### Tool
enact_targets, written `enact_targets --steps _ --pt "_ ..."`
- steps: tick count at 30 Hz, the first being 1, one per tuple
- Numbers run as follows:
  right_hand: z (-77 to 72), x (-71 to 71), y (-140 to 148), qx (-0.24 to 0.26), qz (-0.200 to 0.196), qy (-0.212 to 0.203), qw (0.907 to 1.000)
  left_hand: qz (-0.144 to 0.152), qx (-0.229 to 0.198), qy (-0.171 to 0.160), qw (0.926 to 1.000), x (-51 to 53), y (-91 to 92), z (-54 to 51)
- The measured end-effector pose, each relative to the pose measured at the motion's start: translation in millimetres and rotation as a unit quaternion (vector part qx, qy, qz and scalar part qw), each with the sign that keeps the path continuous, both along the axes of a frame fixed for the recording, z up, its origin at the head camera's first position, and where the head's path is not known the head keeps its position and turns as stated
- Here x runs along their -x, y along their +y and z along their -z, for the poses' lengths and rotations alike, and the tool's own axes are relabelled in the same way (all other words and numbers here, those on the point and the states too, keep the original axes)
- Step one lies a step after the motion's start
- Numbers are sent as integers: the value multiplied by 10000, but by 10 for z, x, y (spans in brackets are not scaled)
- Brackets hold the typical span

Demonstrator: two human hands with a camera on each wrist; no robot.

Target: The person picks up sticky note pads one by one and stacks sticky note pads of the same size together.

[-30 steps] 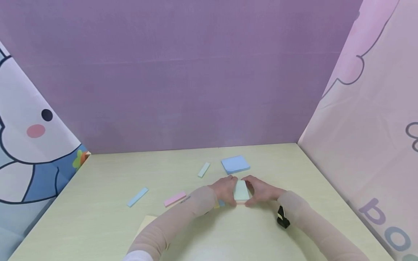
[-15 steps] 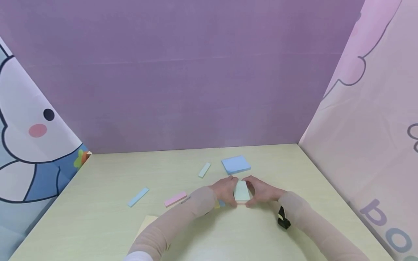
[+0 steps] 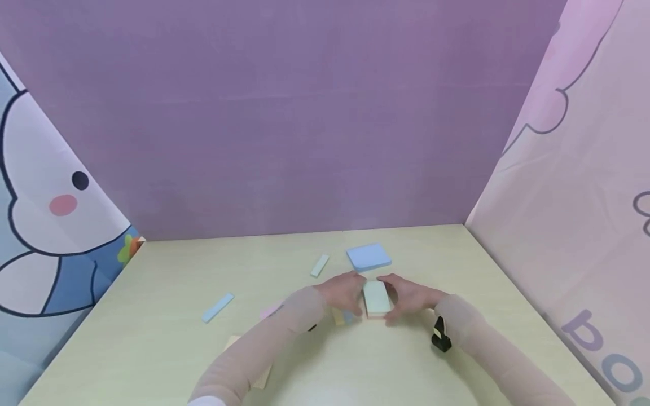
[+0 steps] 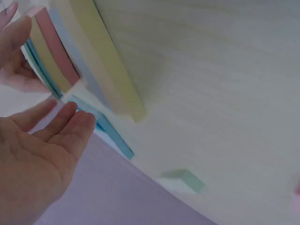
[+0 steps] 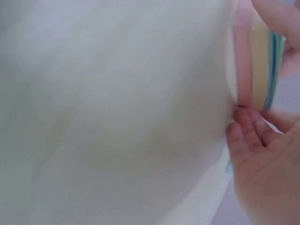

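A small stack of sticky note pads (image 3: 376, 299) lies on the table, pale green on top and pink at the bottom. Its yellow, blue and pink layers show edge-on in the right wrist view. My right hand (image 3: 410, 296) holds the stack from the right, thumb at the near corner and fingers at the far one. To the left, my left hand (image 3: 342, 290) is just apart from the stack, its fingers (image 4: 77, 124) loosely extended with nothing between them. A yellow strip pad (image 3: 337, 317) and a light blue one (image 3: 348, 317) lie below the left hand.
Behind the hands lies a blue pad (image 3: 369, 257), with a pale green strip (image 3: 319, 265) beside it. A light blue strip (image 3: 218, 307) is at the left. My left forearm partly covers a pink strip (image 3: 268, 310) and a cream piece (image 3: 262, 379). Walls border the table.
My left hand has come off the stack and shifted left, baring more of the yellow and blue strips and covering more of the pink one. The right hand stays at the stack.
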State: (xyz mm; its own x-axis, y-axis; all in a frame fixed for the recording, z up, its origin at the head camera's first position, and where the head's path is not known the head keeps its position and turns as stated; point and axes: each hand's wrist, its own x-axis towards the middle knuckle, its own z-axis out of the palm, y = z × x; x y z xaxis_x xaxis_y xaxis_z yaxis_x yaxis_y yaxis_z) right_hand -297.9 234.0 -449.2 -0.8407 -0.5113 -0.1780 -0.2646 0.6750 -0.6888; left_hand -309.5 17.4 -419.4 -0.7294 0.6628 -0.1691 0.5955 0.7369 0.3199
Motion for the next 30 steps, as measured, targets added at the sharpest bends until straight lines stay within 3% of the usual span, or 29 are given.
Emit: enact_targets --steps 7,11,15,18,22,26,30 --pt "-65 12 -50 -64 62 -90 9999 -474 -447 -78 9978 -8 -329 -106" --pt "-158 27 -68 -161 -44 191 9997 -653 -664 101 9956 -64 -507 -87" --pt "-334 32 -173 -294 -211 670 9971 -985 -684 40 9928 -162 -634 -42" --pt "-444 25 -308 -428 -400 1066 9926 -1161 -605 23 9914 -203 -657 38" --pt "-527 -8 -554 -748 -738 1290 9861 -1216 -416 54 9917 -242 -633 167" --pt "-516 -42 -812 -1048 -1148 1271 9796 -1171 -439 45 9921 -280 -599 244" --pt "-449 -53 -1007 -1464 -1581 1501 9649 -995 -471 239 9936 -298 -573 241"
